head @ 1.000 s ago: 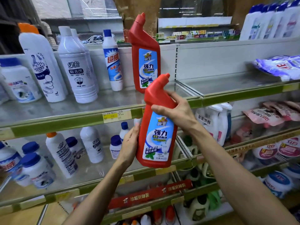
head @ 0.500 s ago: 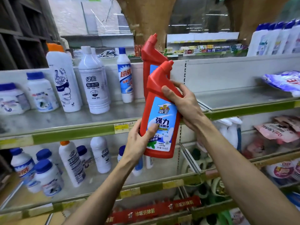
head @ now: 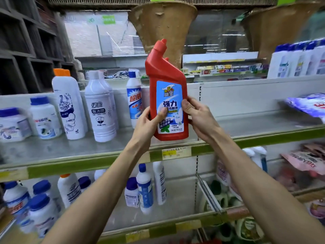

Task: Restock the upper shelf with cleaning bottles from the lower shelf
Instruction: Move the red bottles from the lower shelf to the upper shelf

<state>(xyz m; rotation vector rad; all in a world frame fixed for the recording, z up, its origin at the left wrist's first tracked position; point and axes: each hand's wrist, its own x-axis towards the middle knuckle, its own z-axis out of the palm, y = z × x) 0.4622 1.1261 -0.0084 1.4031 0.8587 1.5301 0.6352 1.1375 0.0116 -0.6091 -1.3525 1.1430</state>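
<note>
I hold a red angled-neck cleaner bottle with a blue label upright in both hands, over the front part of the upper shelf. My left hand grips its lower left side, thumb on the label. My right hand grips the right side. The bottle's base is at the level of the shelf surface; I cannot tell whether it touches. A second red bottle stands behind it, almost wholly hidden. The lower shelf holds several white bottles.
Left of the red bottle on the upper shelf stand a blue-and-white bottle, a tall white bottle, an orange-capped bottle and short blue-capped jars. Purple bags lie at the far right, with bare shelf between.
Both hands have lifted the red bottle from in front of the lower shelf up to the upper shelf and turned it upright. My right hand slid from its neck down to its side.
</note>
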